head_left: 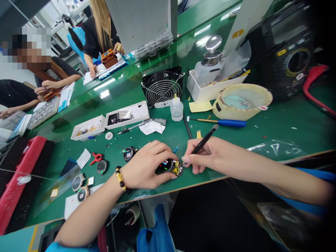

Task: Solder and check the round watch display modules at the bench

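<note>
On the green bench near its front edge, my left hand (148,166) is closed round an opened watch (166,166), thumb and fingers at its sides. Yellow and metallic inner parts (177,168) show at the watch's right side. My right hand (202,155) grips black tweezers (204,139) like a pen, their tip down at those inner parts. Whether the tip touches them is too small to tell. Just behind my left hand lies another round watch (128,153).
More watches (102,167) and a red clamp (96,158) lie left. Behind are white trays (127,114), a fan (162,85), a bottle (176,109), a blue screwdriver (232,123) and a round tub (241,101). Other people work across the bench.
</note>
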Tool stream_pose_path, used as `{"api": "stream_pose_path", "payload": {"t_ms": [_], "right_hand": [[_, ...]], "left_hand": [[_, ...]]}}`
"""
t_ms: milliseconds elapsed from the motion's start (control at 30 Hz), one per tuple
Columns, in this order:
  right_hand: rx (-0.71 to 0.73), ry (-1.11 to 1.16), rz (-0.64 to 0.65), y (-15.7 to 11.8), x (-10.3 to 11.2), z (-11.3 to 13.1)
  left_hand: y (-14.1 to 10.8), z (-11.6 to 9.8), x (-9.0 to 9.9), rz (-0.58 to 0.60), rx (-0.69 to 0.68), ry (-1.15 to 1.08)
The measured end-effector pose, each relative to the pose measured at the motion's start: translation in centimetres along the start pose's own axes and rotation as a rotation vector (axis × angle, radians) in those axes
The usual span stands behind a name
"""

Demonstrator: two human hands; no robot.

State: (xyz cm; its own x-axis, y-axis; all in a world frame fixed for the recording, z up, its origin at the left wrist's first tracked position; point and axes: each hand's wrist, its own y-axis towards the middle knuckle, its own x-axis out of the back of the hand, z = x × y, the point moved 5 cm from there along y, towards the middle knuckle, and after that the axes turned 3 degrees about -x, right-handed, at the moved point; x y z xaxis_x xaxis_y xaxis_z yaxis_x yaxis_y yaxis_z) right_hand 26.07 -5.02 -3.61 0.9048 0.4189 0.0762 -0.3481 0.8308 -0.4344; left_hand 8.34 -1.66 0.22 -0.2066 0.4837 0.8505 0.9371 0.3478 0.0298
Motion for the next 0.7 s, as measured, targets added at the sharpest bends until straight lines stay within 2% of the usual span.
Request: {"api": "stream_pose_path", "payload": {"t_ms": [167, 367, 700], "right_hand": [[-0.019, 0.033, -0.038, -1.0, -0.6, -1.2], [0.033, -0.074, -0.202, -2.9, -1.2, -2.3], [0.056, -0.065, -0.198, -3.2, -1.2, -1.9]], "left_hand": [[0.0, 0.0, 0.0, 0.014, -0.034, -0.050], [0.0, -0.1, 0.0, 0.023, -0.047, -0.072], [0.0, -0.1, 0.0, 0.027, -0.031, -0.078]]}}
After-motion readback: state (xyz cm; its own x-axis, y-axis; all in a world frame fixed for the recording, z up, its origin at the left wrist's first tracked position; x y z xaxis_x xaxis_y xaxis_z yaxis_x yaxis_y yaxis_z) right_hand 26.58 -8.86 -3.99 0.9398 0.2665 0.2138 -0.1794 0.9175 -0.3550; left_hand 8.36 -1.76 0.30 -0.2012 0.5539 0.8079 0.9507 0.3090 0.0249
